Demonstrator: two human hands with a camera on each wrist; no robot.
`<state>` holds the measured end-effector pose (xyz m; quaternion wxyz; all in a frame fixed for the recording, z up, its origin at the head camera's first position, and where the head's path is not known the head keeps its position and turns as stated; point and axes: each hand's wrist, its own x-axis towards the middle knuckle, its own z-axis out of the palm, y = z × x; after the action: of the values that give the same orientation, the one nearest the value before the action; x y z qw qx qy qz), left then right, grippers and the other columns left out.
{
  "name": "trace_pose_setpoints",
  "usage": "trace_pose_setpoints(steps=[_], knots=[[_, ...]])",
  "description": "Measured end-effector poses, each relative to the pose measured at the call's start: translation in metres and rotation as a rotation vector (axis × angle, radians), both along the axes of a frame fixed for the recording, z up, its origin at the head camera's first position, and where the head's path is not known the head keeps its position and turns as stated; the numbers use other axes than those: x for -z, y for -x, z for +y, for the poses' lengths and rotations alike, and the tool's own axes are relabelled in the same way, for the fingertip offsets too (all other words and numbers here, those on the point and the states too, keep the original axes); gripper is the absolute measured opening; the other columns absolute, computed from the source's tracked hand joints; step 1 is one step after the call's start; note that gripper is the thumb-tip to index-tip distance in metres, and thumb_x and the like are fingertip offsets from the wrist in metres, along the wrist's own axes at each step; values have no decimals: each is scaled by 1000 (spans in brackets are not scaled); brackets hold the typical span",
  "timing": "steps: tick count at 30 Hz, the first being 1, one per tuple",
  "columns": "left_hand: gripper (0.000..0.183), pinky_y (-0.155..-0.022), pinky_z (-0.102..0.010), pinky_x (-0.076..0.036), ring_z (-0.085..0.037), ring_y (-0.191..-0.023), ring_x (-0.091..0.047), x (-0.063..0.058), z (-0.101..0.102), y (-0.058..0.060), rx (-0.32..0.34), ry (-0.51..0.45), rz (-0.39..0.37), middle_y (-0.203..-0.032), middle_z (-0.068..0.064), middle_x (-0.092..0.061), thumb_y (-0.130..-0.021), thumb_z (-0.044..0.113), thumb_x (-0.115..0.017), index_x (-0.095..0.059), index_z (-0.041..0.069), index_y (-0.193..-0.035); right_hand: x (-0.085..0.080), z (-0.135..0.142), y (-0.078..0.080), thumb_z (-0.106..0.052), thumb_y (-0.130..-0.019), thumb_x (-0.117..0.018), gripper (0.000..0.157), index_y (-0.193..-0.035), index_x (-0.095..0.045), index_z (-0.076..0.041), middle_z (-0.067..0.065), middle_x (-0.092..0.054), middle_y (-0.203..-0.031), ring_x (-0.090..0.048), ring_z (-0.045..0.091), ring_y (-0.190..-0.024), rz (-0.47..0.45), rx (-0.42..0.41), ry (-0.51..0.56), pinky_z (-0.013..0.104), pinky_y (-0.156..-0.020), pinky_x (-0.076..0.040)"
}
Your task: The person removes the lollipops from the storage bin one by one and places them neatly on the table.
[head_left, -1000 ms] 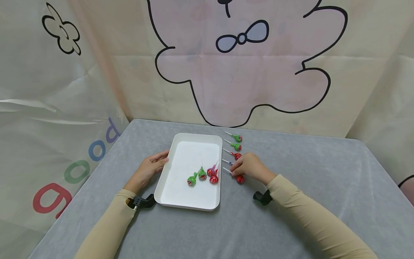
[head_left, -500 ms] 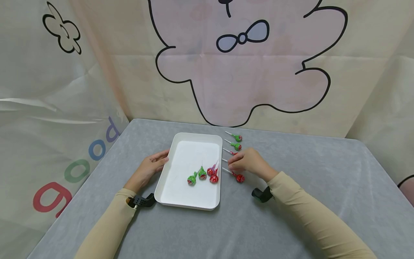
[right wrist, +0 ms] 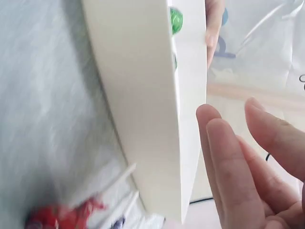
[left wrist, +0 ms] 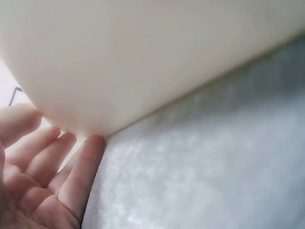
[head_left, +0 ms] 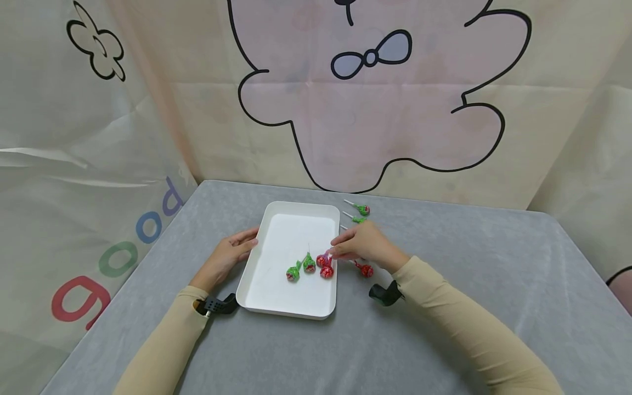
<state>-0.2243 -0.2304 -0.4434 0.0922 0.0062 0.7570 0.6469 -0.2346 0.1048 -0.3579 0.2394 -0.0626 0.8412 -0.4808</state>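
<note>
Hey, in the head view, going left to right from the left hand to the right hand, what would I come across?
Left hand → green lollipop → second green lollipop → two reddish lollipops close together → right hand. All four lollipops lie in the white tray.

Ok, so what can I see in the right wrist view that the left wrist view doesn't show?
Only the right wrist view shows the right hand, its straight fingers apart from its thumb, a green lollipop inside the tray, and a red lollipop outside it.

Only the left wrist view shows the palm of the left hand and its fingertips touching the tray's outer wall.

Both share the white tray, the gray cloth, and part of the left hand.
</note>
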Motion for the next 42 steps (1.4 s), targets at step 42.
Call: trace_pose_setpoints(steps=[42], knots=[[56, -91, -18, -54, -4, -118, -59, -3, 1, -3, -5, -9, 2, -153, -16, -46, -101, 24, -60, -43, 4, -150, 10, -56, 4, -12, -83, -81, 16, -92, -77, 1, 11, -77, -80, -70, 12, -63, -19, -10, -89, 23, -63, -59]])
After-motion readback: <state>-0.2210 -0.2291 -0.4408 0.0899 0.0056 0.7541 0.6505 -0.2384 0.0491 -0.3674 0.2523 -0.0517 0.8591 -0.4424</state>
